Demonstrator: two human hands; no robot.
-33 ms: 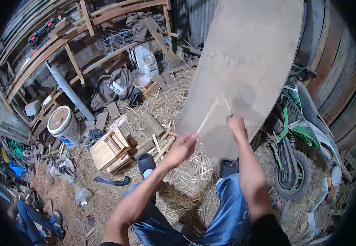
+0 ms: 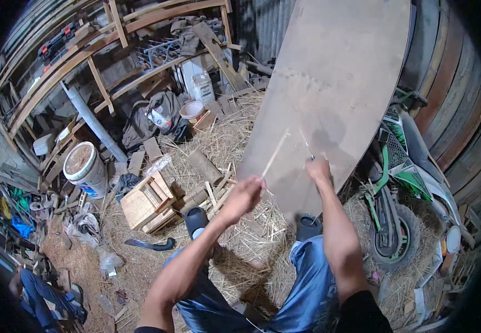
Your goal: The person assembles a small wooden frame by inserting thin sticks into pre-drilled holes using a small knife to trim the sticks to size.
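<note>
My left hand (image 2: 243, 200) is closed around one end of a thin pale wooden stick (image 2: 275, 155), which points away from me and slightly right. In my right hand (image 2: 319, 168) is a knife with a dark handle, its narrow bright blade (image 2: 306, 141) pointing up and to the left. A small gap separates the blade from the stick's far end. Both are held in front of a large grey-brown board (image 2: 334, 66) that leans at the far side and carries the shadow of my right hand. Most of the knife's handle is hidden by my fingers.
Straw and shavings (image 2: 262, 233) cover the floor around my feet. At left are a small wooden stool (image 2: 146, 202), wood offcuts and a white bucket (image 2: 85, 166). A green-and-white motorbike (image 2: 401, 172) stands at right. Another person's legs (image 2: 46, 299) show at lower left.
My left hand has shifted slightly left and toward me, and the stick's far end has moved left, away from the blade. My right hand stays almost in place.
</note>
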